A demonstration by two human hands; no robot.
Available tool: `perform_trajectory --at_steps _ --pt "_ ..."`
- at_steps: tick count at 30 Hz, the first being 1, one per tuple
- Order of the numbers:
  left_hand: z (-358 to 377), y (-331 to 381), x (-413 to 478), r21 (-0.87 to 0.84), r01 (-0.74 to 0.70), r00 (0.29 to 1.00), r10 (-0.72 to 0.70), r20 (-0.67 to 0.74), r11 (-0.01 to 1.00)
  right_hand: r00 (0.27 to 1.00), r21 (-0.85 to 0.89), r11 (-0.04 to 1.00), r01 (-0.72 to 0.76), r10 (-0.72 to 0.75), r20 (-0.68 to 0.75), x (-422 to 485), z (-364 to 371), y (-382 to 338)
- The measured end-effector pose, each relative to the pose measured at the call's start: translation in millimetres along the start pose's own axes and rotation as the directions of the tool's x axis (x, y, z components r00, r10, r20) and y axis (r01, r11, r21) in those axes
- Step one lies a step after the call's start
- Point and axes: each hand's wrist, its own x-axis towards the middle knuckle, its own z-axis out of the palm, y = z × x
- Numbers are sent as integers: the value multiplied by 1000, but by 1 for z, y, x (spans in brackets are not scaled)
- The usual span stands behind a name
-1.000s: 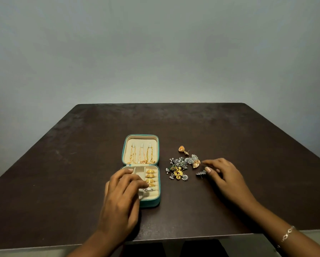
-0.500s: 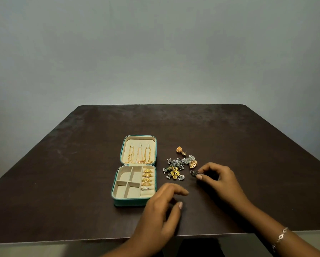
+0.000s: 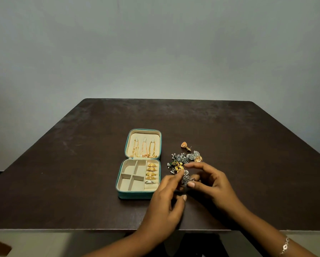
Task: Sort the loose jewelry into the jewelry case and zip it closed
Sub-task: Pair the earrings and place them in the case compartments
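The teal jewelry case (image 3: 122, 195) lies open on the dark table. Gold chains (image 3: 143, 150) hang in its lid, and gold rings (image 3: 151, 171) plus a silver ring (image 3: 149, 182) sit in the right-hand slot. Loose silver and gold jewelry (image 3: 183, 160) is heaped to the right of the case, with a gold earring (image 3: 185, 145) apart behind it. My right hand (image 3: 211, 184) pinches a silver earring (image 3: 186, 179) just above the table. My left hand (image 3: 166, 204) has its fingertips on the same earring from the left.
The dark brown table (image 3: 62, 173) ends at a near edge just under my wrists. Four compartments on the left of the case tray (image 3: 129, 180) hold nothing. A plain grey wall stands behind the table. I wear a bracelet (image 3: 285, 246) on my right wrist.
My left hand left the case and moved right to meet my right hand. My right hand picked a silver earring from the heap and drew it nearer to me.
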Motion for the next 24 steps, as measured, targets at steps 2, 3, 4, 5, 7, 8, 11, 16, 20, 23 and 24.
perform_trajectory --at_steps 2,3,4,5,7,8,11,16,20,23,24 --pt "0 -1 0 -10 14 1000 -14 8 1000 999 -24 999 35 -35 24 -2 1 -1" --pt "0 0 0 -9 18 1000 -18 7 1000 999 -29 999 42 -42 26 -2 1 -1" --pt "0 1 0 -6 23 1000 -23 3 1000 999 -34 998 44 -43 18 -2 2 -2" --pt "0 1 0 -8 32 999 -32 -2 999 999 -47 998 44 -43 4 -3 2 -3" --pt "0 2 0 -34 57 998 -58 -16 998 999 -82 996 45 -46 -21 -2 2 -4" --pt "0 3 0 -52 68 997 -69 -21 996 998 -88 995 47 -49 -26 -2 2 -4" --pt "0 5 0 -94 70 997 -74 -38 993 998 -69 996 56 -57 -11 -3 1 -3" --pt "-2 5 0 -127 91 994 -97 -44 988 998 -84 995 54 -55 -10 -2 0 -3" --pt "-2 6 1 -114 91 994 -98 -49 989 999 -89 995 42 -45 -26 -2 0 -1" --pt "-2 5 0 -102 101 993 -106 -49 990 999 -75 996 39 -41 -25 -1 0 -1" --pt "-2 5 0 -100 108 992 -114 -55 989 999 -64 997 37 -39 -22 -1 1 -2"
